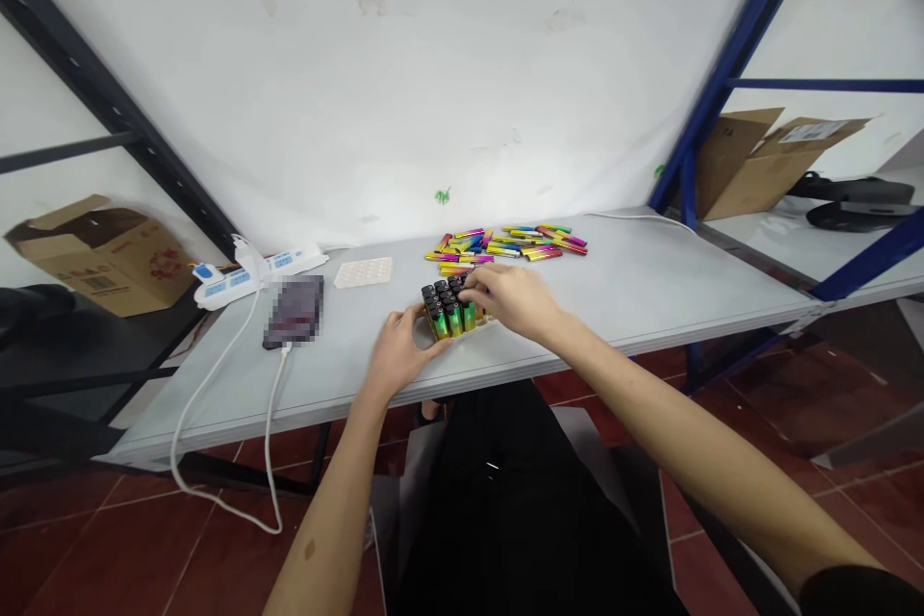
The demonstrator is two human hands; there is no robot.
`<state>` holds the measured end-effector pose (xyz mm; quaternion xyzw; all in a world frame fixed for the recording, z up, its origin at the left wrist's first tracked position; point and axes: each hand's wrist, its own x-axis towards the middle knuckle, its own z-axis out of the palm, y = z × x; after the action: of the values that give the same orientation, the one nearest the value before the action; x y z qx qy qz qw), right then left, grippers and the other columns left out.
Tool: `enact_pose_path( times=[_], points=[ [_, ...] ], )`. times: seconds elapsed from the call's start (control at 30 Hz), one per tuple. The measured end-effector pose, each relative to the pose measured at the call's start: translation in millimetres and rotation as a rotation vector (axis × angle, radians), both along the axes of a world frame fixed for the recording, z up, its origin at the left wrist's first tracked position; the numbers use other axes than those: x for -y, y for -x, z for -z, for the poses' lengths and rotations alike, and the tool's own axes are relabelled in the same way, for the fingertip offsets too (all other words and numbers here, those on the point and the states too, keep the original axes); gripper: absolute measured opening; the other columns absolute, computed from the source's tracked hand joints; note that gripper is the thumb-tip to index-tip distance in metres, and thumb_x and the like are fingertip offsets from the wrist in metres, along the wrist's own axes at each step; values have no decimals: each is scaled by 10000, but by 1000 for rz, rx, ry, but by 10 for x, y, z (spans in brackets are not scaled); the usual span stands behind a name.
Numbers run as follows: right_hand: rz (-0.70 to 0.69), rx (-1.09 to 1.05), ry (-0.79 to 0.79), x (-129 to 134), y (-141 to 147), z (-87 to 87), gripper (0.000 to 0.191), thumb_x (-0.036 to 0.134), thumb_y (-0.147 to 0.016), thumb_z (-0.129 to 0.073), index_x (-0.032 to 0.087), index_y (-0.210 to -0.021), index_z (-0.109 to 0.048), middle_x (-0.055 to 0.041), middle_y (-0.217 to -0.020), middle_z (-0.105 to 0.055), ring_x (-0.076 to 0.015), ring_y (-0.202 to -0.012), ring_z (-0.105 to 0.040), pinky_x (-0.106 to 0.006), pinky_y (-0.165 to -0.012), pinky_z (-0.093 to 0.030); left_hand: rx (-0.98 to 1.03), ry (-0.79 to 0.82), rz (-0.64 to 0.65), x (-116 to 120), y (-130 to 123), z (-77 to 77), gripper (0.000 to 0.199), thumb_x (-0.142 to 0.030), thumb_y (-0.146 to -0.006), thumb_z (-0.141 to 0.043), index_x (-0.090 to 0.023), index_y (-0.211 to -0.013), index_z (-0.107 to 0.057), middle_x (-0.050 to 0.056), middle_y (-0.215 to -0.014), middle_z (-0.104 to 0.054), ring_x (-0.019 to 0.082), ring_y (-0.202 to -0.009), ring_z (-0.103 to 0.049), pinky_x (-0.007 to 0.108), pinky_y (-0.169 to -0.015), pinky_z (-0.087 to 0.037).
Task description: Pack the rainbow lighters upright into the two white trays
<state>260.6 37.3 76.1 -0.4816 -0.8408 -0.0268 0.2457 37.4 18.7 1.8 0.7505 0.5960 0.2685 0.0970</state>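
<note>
Several lighters with black tops and shiny green-yellow bodies stand upright in tight rows near the front of the table. A pale tray edge shows under their right side. My left hand holds the block from the left, thumb along the front and fingers behind. My right hand is over the block's right part, fingertips pinched at a lighter's top; the fingers partly hide it. Behind the block lies a loose pile of shiny multicoloured lighters.
A white dimpled tray lies left of the pile. A blurred dark phone with a white cable lies further left, near a power strip. Cardboard boxes stand on side shelves. A white wall backs the table.
</note>
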Motion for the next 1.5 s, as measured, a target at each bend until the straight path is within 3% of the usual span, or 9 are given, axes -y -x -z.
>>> enact_pose_path(
  times=[0.17,0.3,0.43,0.73,0.93,1.07,1.23,1.37,1.5],
  points=[
    [173,-195,-28,-312,-110,166,347,363,-1036,-327,204,-1098,-629,-84,-1027,-719,-232,-861,-640,-299,-663,-381,-44,32,22,-40,131,-86,635,-539,-731,-735,-214,-1235,-524,95,-1188,-638,303,-1156,-549,413,-967,-463],
    [115,-31,127,-629,-94,463,378,278,-1013,-334,173,-1299,-559,-146,-1233,-626,-272,-1075,-591,-342,-815,-436,-52,71,27,-6,407,-119,643,-524,-744,-717,-192,-1252,-506,102,-1204,-626,293,-1166,-550,399,-987,-465],
    [122,139,183,-813,58,656,511,404,-974,-444,220,-1451,-450,-187,-1308,-536,-346,-1208,-506,-465,-967,-401,-71,123,-22,74,649,-120,732,-547,-755,-691,-158,-1326,-448,136,-1251,-587,305,-1221,-529,426,-1044,-435],
    [199,-84,197,-822,-71,742,305,380,-929,-499,169,-1049,-684,-152,-1129,-587,-284,-1081,-557,-418,-941,-430,-86,126,-60,129,660,-172,690,-500,-742,-701,-161,-1301,-479,117,-1200,-630,315,-1216,-528,409,-1004,-460],
    [134,-842,292,-772,-299,769,253,448,-819,-610,199,-838,-572,-53,-911,-653,-193,-855,-613,-336,-799,-480,-71,88,-44,21,496,-132,661,-478,-748,-705,-184,-1302,-497,97,-1196,-636,313,-1219,-502,408,-1002,-456],
    [54,-1237,487,-682,-324,732,291,430,-787,-623,255,-862,-403,64,-630,-569,-124,-511,-514,-245,-510,-412,-61,62,-25,-81,270,-80,656,-482,-761,-699,-189,-1311,-495,96,-1217,-628,302,-1239,-481,399,-1015,-446],
    [52,-1313,536,-600,-369,751,338,552,-857,-511,239,-752,-435,97,-491,-304,-80,-379,-236,-220,-388,-169,-57,36,-26,-87,77,-25,677,-539,-803,-649,-217,-1370,-466,95,-1263,-614,305,-1271,-462,423,-1044,-416],
    [74,-1293,551,-614,-411,802,538,672,-887,-391,236,-572,-366,71,-440,-223,-85,-373,-201,-242,-390,-139,-53,46,-30,-52,83,-14,681,-575,-807,-637,-230,-1370,-474,96,-1257,-611,300,-1254,-489,419,-1017,-436],
    [48,-1314,529,-641,-430,839,533,628,-914,-346,239,-549,-347,58,-432,-238,-89,-367,-199,-244,-383,-161,-49,47,-34,-32,104,-15,669,-573,-809,-638,-240,-1365,-472,85,-1260,-613,287,-1272,-479,407,-1024,-435]
  ],
)
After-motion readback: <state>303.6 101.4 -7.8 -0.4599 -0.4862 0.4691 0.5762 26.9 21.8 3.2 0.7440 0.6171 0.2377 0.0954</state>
